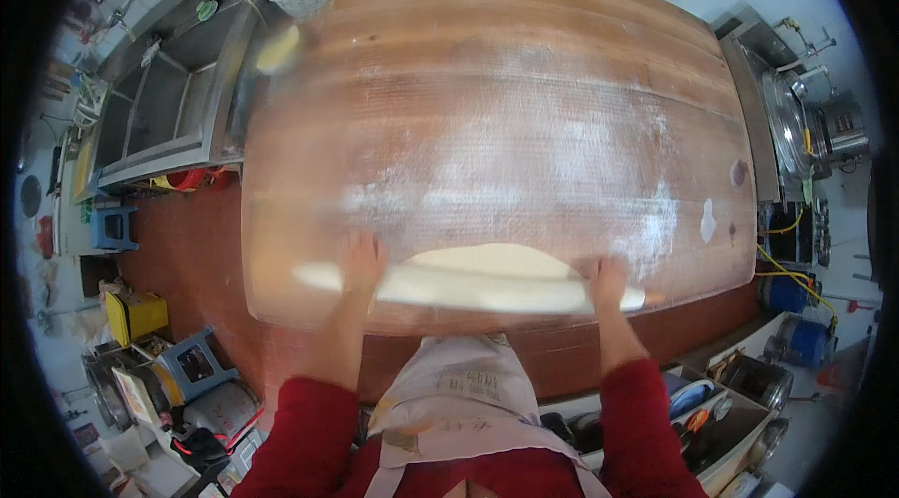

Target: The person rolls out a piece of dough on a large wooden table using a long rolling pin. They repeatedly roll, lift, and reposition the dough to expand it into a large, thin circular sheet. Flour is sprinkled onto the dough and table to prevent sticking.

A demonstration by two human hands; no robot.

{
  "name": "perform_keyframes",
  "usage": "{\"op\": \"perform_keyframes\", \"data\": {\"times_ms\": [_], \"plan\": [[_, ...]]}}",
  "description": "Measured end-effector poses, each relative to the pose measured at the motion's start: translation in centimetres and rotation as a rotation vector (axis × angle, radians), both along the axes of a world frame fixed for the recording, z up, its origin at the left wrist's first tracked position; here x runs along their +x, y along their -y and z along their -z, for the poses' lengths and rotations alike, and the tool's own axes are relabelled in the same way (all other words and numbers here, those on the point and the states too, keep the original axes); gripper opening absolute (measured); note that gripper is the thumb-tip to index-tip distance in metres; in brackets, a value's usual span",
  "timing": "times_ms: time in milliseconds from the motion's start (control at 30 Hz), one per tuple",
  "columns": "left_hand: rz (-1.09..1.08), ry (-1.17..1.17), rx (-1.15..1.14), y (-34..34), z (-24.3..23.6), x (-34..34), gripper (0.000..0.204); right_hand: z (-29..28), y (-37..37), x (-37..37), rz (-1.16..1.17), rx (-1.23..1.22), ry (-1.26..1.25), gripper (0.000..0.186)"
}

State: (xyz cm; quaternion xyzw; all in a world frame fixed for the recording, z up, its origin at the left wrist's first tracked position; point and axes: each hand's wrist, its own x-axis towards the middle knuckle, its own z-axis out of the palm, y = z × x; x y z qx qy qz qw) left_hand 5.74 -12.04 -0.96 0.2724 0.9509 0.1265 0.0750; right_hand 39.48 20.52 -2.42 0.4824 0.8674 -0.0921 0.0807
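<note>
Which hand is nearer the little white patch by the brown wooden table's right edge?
The bare right hand, near the right end of the long white dough roll; the bare left hand is farther from the patch, leftward.

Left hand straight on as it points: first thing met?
No object in line: ahead of the left hand, the way looks free over the wooden tabletop to its far edge; hand height is unclear.

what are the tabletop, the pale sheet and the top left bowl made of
Tabletop: wood, mostly matte, by its brown planks and grain. Pale sheet: probably dough, smooth and matte, with a soft rounded edge. Bowl: likely translucent plastic, maybe glass; its wall looks partly see-through.
</note>
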Motion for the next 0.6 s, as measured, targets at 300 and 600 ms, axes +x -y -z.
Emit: {"op": "perform_keyframes", "data": {"times_ms": [300, 600], "plan": [[0.425, 0.164, -0.203, -14.2, -1.6, 3.2, 0.021, -1.3, 8.3, -17.9, -0.26, 0.057, -0.288, 0.022], [0.356, -0.136, 0.301, -21.9, -0.4, -1.3, 0.028, -1.0, 2.7, -26.0, -0.313, 0.135, -0.6, 0.033]]}}
